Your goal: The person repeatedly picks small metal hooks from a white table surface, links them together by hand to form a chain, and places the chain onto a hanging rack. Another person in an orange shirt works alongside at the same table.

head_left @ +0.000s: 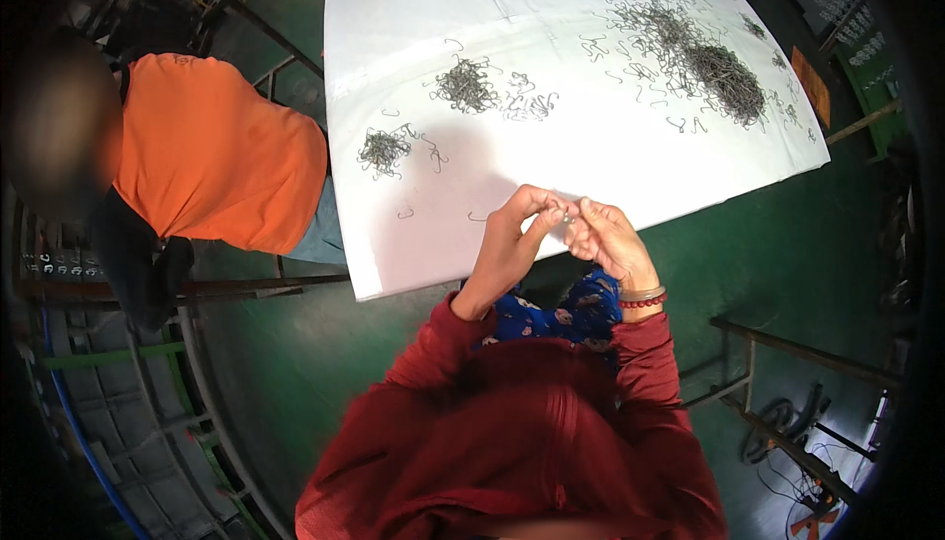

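Observation:
Both hands meet over the near edge of the white table (551, 161). My left hand (514, 243) is closed, thumb and forefinger pinching a small shiny metal hook (568, 219). My right hand (608, 242) is closed on the other side of the same piece, its fingers curled in; most of the hook is hidden by the fingers. One loose hook (477, 217) lies just left of my left hand, and another small hook (405, 213) is further left. Beyond them are a small pile of metal hooks (382, 151) and a larger pile (465, 84).
Loose hooks (532, 104) are scattered beside the larger pile. A big dark heap of hooks (726, 82) spreads over the table's right side. A co-worker in an orange top (217, 151) is at the left edge. Metal rails (807, 353) stand at the lower right.

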Motion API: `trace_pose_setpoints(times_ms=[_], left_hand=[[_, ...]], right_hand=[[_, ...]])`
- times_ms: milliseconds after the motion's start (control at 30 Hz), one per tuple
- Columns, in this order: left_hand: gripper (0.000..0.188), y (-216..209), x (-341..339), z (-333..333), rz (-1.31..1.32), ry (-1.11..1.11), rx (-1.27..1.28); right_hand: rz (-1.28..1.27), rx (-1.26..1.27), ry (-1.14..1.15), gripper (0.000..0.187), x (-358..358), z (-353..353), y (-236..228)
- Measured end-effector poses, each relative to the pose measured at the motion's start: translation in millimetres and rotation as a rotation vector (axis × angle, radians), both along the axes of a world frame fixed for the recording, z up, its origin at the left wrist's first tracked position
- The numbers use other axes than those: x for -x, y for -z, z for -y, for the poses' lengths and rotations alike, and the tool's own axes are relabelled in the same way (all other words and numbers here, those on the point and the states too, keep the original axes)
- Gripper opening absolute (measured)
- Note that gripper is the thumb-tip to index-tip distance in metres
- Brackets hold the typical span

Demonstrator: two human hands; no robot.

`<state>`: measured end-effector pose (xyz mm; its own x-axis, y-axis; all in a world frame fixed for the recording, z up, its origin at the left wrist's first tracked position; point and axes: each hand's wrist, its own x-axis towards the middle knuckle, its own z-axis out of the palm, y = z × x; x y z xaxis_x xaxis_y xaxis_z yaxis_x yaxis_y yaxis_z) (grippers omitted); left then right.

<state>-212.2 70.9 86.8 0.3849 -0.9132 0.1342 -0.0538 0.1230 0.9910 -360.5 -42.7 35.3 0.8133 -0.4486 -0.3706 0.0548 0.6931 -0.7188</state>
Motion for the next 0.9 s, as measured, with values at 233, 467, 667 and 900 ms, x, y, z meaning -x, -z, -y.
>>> trace_pose_setpoints(times_ms=[233,467,667,900], left_hand=[[0.008,0.7,-8.8,-16.5,-0.057,-0.093,-0.036],[0.008,-1.0,-14.5,-26.7,-0.05,-0.12,-0.045],[0.01,16.4,-26.3,-11.3,0.053,-0.138,-0.122],[0.016,44.8,-32.4,18.7,0.016,-0.109,-0.073]], right_hand=[[-0.384,1.493,0.239,0.015,-106.9,77.7,31.9],[-0.532,1.896,0.177,0.008,-143.6,94.1,50.6],[-0.383,1.509,0.3,0.009,-108.8,73.0,16.1],[-0.283,1.334,-0.087,0.033,-33.3,17.0,-81.4]])
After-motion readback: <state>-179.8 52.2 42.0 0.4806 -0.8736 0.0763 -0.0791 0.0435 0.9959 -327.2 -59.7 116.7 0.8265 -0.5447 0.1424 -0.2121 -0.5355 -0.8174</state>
